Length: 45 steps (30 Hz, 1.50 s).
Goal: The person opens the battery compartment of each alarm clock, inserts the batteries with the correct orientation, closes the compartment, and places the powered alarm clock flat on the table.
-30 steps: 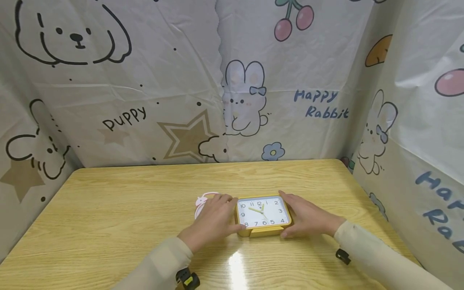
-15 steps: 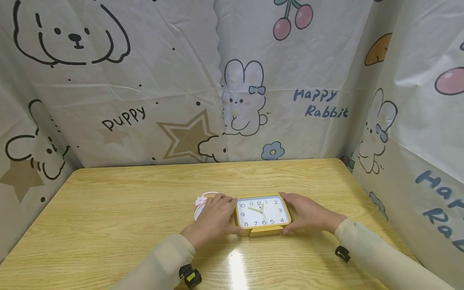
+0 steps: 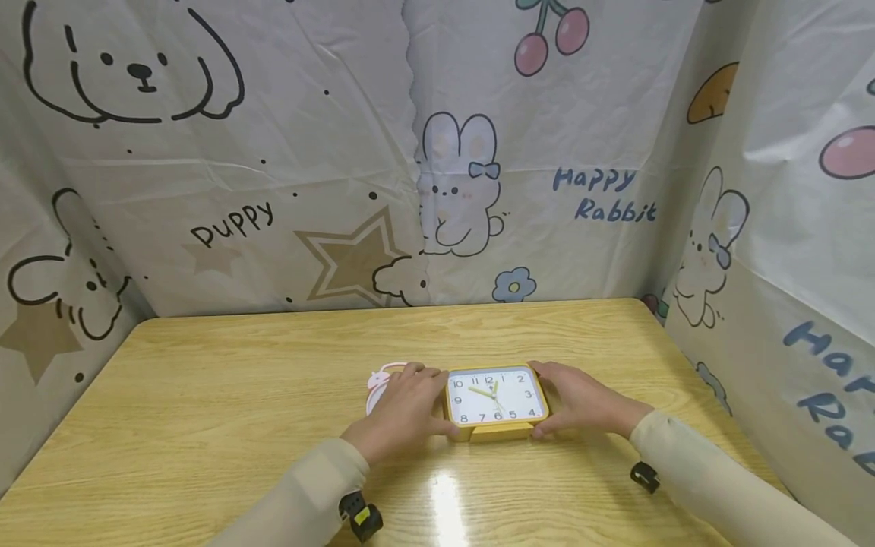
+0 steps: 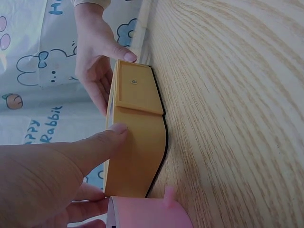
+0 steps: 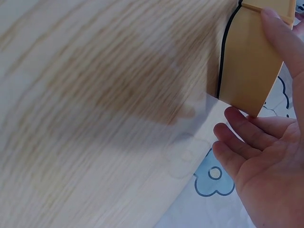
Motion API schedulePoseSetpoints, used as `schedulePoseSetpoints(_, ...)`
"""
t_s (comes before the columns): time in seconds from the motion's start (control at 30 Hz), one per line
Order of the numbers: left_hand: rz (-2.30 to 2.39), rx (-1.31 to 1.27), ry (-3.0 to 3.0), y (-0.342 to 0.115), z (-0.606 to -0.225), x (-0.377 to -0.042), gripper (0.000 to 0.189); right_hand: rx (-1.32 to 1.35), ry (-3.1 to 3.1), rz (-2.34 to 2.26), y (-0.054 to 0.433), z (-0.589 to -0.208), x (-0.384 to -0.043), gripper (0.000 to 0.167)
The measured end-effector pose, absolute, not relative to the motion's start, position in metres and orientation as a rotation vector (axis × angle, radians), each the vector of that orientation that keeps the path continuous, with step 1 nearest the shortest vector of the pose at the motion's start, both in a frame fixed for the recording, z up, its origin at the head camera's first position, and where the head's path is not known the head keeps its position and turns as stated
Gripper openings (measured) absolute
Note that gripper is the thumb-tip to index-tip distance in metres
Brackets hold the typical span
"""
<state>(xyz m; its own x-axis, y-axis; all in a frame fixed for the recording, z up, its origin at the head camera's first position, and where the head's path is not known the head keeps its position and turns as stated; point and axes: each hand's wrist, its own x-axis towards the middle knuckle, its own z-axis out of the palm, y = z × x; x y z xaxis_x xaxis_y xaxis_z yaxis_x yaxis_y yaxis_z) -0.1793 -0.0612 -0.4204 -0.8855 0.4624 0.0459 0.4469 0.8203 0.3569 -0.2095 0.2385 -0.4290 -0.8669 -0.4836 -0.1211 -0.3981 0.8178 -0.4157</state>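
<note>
A yellow rectangular clock with a white dial lies face up on the table, its dial tilted slightly toward me. My left hand grips its left end, thumb on the near side and fingers at the far side. At the right end, my right hand holds it between thumb and fingers. The left wrist view shows the yellow side with the left thumb pressed on it. Partly hidden behind my left hand is a pink and white round thing; its pink casing shows close by the yellow clock.
The wood-grain table is enclosed at the back and sides by printed cloth with cartoon animals. The table's back edge runs along the foot of the cloth. Light reflects off the tabletop near the front.
The clock's near edge has shifted slightly away from me, with both hands keeping their hold. My left thumb has slid a little off the dial's corner.
</note>
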Motion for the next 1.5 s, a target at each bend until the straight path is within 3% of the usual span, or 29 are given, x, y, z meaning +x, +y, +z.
schedulePoseSetpoints(1.33, 0.528, 0.733, 2.994, -0.0577, -0.4183, -0.1779, 0.082, -0.715, 2.753, -0.556, 0.2464, -0.4234, -0.2078, 0.114)
schedulePoseSetpoints(1.5, 0.527, 0.728, 2.997, -0.0566, -0.4159, -0.1766, 0.08, -0.735, 2.765, -0.564, 0.2479, -0.4199, -0.2053, 0.106)
